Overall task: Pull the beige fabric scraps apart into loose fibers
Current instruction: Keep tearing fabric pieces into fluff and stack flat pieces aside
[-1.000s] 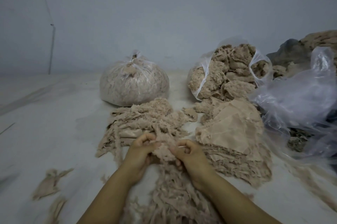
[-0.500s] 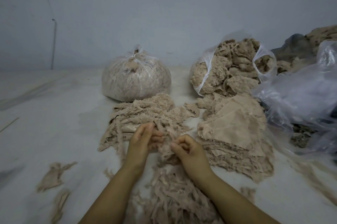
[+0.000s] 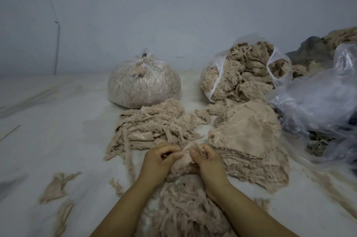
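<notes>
My left hand (image 3: 158,161) and my right hand (image 3: 207,161) sit close together low in the middle, both pinching one beige fabric scrap (image 3: 184,156) that bunches between them. Fine threads stick up from its top edge. Below my wrists lies a heap of shredded strips and loose fibers (image 3: 185,209). Behind my left hand is a pile of frayed scraps (image 3: 154,126). To the right lies a stack of flat beige fabric pieces (image 3: 249,140).
A tied clear bag of fibers (image 3: 144,84) stands at the back centre. An open bag of fluffy fabric (image 3: 245,74) stands beside it. Crumpled plastic sheeting (image 3: 318,105) fills the right side. Stray scraps (image 3: 56,186) lie on the pale floor at left.
My left hand, half open half a second ago, has closed its fingers on the scrap. Both hands now grip it close together. The camera has tilted slightly.
</notes>
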`<move>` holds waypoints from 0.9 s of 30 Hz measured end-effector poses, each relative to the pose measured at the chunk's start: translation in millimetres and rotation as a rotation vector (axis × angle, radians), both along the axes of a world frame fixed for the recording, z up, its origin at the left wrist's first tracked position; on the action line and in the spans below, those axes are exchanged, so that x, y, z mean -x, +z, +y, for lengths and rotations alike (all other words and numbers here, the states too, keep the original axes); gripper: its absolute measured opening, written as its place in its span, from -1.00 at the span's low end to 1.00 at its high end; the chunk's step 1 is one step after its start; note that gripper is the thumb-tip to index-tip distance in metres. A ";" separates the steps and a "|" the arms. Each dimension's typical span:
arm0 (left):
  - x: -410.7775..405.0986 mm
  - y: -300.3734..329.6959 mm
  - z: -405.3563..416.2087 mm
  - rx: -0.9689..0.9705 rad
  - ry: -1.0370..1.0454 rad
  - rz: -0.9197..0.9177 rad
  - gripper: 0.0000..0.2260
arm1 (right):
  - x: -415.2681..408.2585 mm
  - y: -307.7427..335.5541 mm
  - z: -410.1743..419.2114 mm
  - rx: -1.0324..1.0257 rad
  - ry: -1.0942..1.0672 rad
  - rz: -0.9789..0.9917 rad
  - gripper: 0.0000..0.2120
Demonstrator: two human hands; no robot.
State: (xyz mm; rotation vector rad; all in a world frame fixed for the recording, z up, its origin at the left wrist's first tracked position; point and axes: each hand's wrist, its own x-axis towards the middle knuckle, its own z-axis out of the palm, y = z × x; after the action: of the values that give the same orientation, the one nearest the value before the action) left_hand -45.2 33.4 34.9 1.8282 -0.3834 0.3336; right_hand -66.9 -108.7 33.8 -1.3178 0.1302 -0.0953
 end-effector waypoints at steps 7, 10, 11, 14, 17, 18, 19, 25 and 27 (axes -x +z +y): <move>-6.6 7.3 12.5 0.680 -0.053 0.542 -0.79 | -0.5 0.2 -6.8 -0.037 0.015 -0.048 -0.89; 0.7 10.4 6.3 0.597 -0.267 0.739 -0.63 | 2.1 1.4 -3.5 0.018 0.096 -0.142 -0.91; 1.1 8.5 3.5 0.581 -0.241 0.712 -0.62 | 2.6 2.0 -2.7 0.046 0.112 -0.155 -0.88; -2.5 8.1 2.5 0.634 -0.011 0.572 -0.74 | 3.5 2.9 -2.7 0.021 0.116 -0.114 -0.92; -6.1 10.5 8.7 0.712 0.042 0.529 -0.80 | 3.0 2.6 -5.0 -0.016 0.102 -0.061 -0.87; -5.1 11.2 9.2 0.712 0.037 0.530 -0.79 | 3.2 2.8 -4.8 -0.020 0.114 -0.058 -0.85; -3.7 11.6 8.5 0.700 0.023 0.532 -0.78 | 4.1 3.3 -4.0 -0.032 0.136 -0.056 -0.83; -6.0 11.2 9.2 0.708 0.159 0.438 -0.77 | 10.1 8.3 -0.9 -0.010 0.195 -0.038 -0.92; -9.7 10.2 12.5 0.744 0.230 0.453 -0.79 | 10.6 8.9 -0.9 0.015 0.209 -0.037 -0.88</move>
State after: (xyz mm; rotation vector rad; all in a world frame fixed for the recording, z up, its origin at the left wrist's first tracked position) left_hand -35.4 45.9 45.1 1.1575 0.2509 0.1719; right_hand -77.5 -109.5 42.7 -1.3367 -0.0395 0.0568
